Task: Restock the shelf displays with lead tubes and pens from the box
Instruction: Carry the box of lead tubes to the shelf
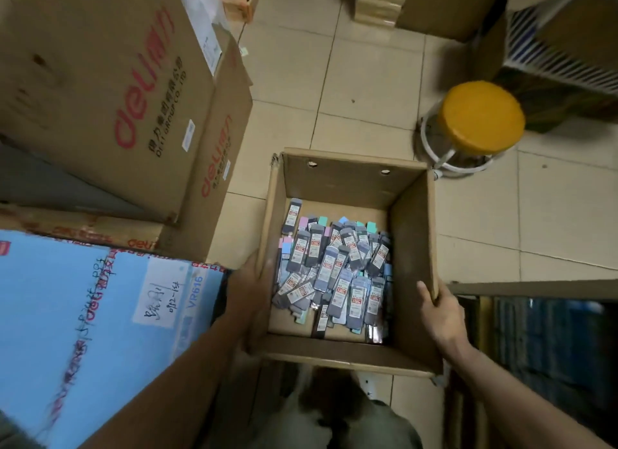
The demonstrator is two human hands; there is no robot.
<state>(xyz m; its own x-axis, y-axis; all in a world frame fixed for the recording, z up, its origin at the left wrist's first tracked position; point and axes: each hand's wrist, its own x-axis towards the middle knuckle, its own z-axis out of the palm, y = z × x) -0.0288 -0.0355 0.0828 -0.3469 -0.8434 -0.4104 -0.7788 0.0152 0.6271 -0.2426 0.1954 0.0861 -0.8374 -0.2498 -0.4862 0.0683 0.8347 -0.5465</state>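
Surroundings: tiled floor (364, 80), with large brown cartons (100, 90) printed in red stacked at upper left, just beside the open box (414, 247). Light blue carton (83, 331) with a handwritten white label at lower left, close against the left forearm. Round stool (480, 115) with a yellow seat and white metal frame standing just beyond the box's far right corner. More cartons along the top edge; a striped one at upper right, blurred. Dark shelf unit (551, 341) at lower right, just beside the right forearm.

Task items: lead tubes (337, 271) heaped loosely on the bottom of the box, mostly grey packs with red-and-white labels, some with pastel ends.

Hands: left hand (249, 301) gripping the left wall of the box from outside, near the front corner. Right hand (441, 314) holding the right wall near its front end, thumb inside over the rim, fingers outside.

Limits: left hand's fingers in shadow, hard to make out. Label text unreadable. Shelf contents dark and indistinct. No pens distinguishable in the heap.
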